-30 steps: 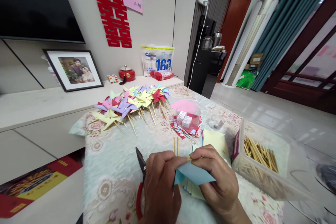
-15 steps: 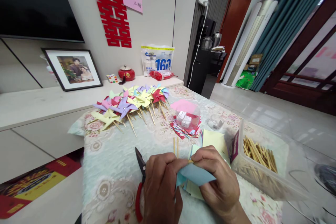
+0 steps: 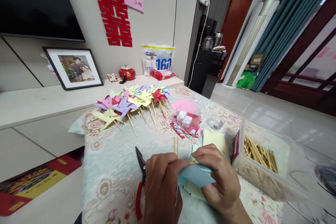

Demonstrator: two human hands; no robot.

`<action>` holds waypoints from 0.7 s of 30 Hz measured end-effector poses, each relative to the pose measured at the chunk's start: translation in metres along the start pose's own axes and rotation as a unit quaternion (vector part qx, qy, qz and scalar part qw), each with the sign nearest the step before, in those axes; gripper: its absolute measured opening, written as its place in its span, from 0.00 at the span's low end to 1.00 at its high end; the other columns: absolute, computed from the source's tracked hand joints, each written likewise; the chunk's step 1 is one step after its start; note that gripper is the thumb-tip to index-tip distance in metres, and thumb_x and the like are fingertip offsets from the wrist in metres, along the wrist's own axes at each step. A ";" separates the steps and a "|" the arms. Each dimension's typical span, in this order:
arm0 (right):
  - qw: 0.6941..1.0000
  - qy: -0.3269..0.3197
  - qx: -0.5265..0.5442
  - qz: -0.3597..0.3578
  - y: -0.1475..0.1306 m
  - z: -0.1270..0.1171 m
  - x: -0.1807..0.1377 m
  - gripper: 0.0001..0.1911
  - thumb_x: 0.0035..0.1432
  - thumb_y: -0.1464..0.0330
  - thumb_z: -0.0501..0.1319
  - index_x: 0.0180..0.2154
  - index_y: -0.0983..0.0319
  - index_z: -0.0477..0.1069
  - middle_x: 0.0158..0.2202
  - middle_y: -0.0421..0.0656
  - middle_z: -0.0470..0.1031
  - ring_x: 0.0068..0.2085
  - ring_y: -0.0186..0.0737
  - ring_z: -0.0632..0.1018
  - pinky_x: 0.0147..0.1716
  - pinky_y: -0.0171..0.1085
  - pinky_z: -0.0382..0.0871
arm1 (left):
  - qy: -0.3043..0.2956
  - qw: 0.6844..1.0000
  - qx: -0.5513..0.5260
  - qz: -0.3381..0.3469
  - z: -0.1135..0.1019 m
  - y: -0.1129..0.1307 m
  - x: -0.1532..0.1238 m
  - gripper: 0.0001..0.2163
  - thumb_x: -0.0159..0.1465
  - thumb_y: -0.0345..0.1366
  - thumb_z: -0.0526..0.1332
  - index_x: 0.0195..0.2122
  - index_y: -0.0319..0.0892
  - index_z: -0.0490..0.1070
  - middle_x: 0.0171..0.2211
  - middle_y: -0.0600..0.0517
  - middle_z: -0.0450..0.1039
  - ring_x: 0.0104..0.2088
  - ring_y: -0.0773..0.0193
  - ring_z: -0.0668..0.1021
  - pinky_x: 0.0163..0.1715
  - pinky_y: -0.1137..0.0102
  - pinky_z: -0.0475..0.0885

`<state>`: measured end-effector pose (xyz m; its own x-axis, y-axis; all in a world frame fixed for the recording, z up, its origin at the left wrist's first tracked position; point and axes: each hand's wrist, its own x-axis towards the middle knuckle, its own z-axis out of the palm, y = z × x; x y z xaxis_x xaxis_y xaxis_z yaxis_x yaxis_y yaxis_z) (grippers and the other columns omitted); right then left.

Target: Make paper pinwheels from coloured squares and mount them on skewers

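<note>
Both hands come together over the near part of the table around a blue paper pinwheel. My left hand is closed, its fingers pressed on the pinwheel's left side. From the right, my right hand pinches the paper between thumb and fingers. The end of a wooden stick shows between the fingertips at the top of the paper; the rest of it is hidden. Beside my left hand lies a pair of red-handled scissors, partly covered by it. Two wooden sticks lie just beyond the hands, and sheets of yellow paper are beneath and behind the right one.
Several finished pinwheels lie at the table's far left. A clear plastic box sits on red paper pieces, with a small round container nearby. At right stands a plastic bin of wooden sticks.
The blue paper has turned slightly between the fingers, and its folded flap stands differently. The right fingers have shifted a little. The left hand stays nearly in place.
</note>
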<state>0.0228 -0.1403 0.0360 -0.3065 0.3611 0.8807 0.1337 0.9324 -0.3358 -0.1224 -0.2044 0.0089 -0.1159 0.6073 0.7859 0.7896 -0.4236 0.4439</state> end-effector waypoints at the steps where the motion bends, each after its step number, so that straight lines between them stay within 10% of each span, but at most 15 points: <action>1: 1.000 -0.006 -0.005 -0.002 0.001 -0.001 0.000 0.15 0.55 0.81 0.56 0.44 0.64 0.70 0.36 0.49 0.75 0.36 0.43 0.76 0.32 0.43 0.72 | -0.002 1.000 -0.001 0.003 -0.001 -0.001 0.001 0.14 0.62 0.24 0.52 0.44 0.45 0.70 0.38 0.49 0.69 0.39 0.57 0.71 0.40 0.63 0.64; 7: 0.998 -0.058 -0.008 0.009 0.004 -0.005 -0.001 0.12 0.56 0.80 0.56 0.41 0.65 0.72 0.34 0.49 0.75 0.34 0.43 0.74 0.32 0.43 0.69 | -0.039 0.998 -0.001 0.040 -0.006 -0.007 0.004 0.14 0.61 0.23 0.54 0.44 0.45 0.71 0.39 0.50 0.69 0.40 0.58 0.70 0.41 0.64 0.62; 21: 0.972 -0.131 -0.019 0.192 0.020 0.002 -0.012 0.04 0.60 0.74 0.61 0.32 0.62 0.71 0.29 0.42 0.72 0.32 0.38 0.73 0.31 0.37 0.64 | -0.147 0.975 -0.114 -0.120 0.004 -0.028 0.009 0.12 0.61 0.24 0.54 0.40 0.45 0.74 0.37 0.51 0.74 0.40 0.58 0.74 0.41 0.64 0.68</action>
<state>0.0273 -0.1256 0.0182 -0.4566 0.6786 0.5753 0.3183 0.7284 -0.6067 -0.1435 -0.1845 0.0018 -0.0773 0.8594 0.5054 0.6027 -0.3635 0.7103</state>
